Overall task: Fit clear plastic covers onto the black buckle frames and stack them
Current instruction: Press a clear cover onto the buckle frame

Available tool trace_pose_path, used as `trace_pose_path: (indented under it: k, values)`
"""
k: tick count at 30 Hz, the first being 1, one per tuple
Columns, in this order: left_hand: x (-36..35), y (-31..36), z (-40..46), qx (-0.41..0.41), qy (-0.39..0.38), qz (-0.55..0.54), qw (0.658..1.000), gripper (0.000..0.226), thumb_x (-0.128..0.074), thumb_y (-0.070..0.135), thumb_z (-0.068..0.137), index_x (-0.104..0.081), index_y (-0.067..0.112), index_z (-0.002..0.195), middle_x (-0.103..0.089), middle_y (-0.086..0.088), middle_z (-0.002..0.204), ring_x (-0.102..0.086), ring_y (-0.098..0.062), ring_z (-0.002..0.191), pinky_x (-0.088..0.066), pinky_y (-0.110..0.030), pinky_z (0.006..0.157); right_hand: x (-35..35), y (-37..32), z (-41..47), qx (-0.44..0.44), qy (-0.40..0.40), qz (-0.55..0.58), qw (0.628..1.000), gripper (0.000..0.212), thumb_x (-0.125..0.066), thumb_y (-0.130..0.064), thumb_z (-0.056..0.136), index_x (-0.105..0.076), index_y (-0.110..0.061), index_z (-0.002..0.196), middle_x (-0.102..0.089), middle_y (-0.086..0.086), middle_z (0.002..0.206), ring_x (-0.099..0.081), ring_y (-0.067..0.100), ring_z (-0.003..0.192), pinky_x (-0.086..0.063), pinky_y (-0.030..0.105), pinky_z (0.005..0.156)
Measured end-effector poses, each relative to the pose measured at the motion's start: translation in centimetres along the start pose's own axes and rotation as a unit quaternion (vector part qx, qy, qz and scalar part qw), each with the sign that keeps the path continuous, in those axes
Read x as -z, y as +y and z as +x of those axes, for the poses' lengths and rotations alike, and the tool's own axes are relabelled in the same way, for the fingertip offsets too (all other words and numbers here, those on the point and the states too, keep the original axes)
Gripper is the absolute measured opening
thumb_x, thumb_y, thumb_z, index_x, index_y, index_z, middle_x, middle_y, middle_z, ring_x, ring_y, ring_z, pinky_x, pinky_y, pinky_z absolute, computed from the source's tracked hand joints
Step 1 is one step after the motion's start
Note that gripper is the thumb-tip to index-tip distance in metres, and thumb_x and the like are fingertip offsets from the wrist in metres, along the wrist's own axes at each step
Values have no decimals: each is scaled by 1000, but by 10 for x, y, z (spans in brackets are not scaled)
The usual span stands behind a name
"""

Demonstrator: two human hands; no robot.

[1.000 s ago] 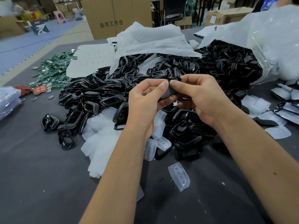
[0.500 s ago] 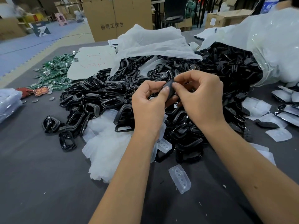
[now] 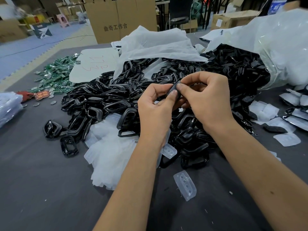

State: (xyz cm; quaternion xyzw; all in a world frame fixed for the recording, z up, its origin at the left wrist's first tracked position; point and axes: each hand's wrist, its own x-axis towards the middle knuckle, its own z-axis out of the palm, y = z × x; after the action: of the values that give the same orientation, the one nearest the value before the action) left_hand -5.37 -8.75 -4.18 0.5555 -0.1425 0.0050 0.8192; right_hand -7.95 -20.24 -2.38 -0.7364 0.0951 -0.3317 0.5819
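Note:
Above a large heap of black buckle frames (image 3: 103,104), my left hand (image 3: 155,109) and my right hand (image 3: 206,99) meet and pinch one black buckle frame (image 3: 175,88) between thumbs and fingertips. Whether a clear cover is on it is hidden by my fingers. A pile of clear plastic covers (image 3: 110,157) lies just left of my left forearm. One clear cover (image 3: 185,185) with a row of holes lies alone on the grey table between my forearms.
A clear bag (image 3: 275,50) at the right spills more black frames. Covered pieces and loose covers (image 3: 286,124) lie at the right edge. Green circuit boards (image 3: 56,74) and a white sheet (image 3: 95,65) sit far left. Cardboard boxes (image 3: 116,19) stand behind the table (image 3: 41,189).
Both hands shifted slightly up and away while working the same frame. The fingertips have closed tighter on it.

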Motion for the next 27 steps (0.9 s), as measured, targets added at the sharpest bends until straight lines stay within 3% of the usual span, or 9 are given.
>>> trace_pose_path:
  k: [9, 18, 24, 27]
  values:
    - [1, 3, -1, 23, -14, -27, 999, 3, -66, -3, 96, -65, -2, 98, -69, -28, 96, -74, -28, 82, -64, -40, 78, 12, -4, 4, -5, -73, 5, 997, 13, -81, -7, 88, -74, -15, 80, -73, 2, 64, -68, 12, 51, -52, 22, 47]
    - [3, 2, -1, 20, -18, -23, 999, 6, -69, -7, 93, -65, -4, 96, -72, -21, 93, -75, -23, 76, -63, -33, 73, 13, -5, 5, -20, -70, -3, 997, 15, -85, -7, 83, -74, -14, 75, -72, 1, 62, -67, 12, 51, -51, 22, 47]
    - [4, 1, 0, 24, -2, -7, 1000, 11, -65, -10, 95, -64, 1, 91, -70, -24, 94, -75, -25, 71, -62, -31, 70, 12, -3, 5, -8, -71, -9, 997, 10, -79, -10, 90, -76, -12, 81, -75, 7, 71, -72, 22, 59, -56, 29, 49]
    - [3, 0, 0, 26, 0, -3, 1000, 11, -64, -11, 94, -63, 0, 91, -70, -25, 94, -74, -24, 72, -63, -32, 71, 11, -1, 6, 29, -51, -75, 995, 12, -79, -14, 88, -74, -17, 79, -73, -1, 68, -72, 16, 60, -61, 35, 55]
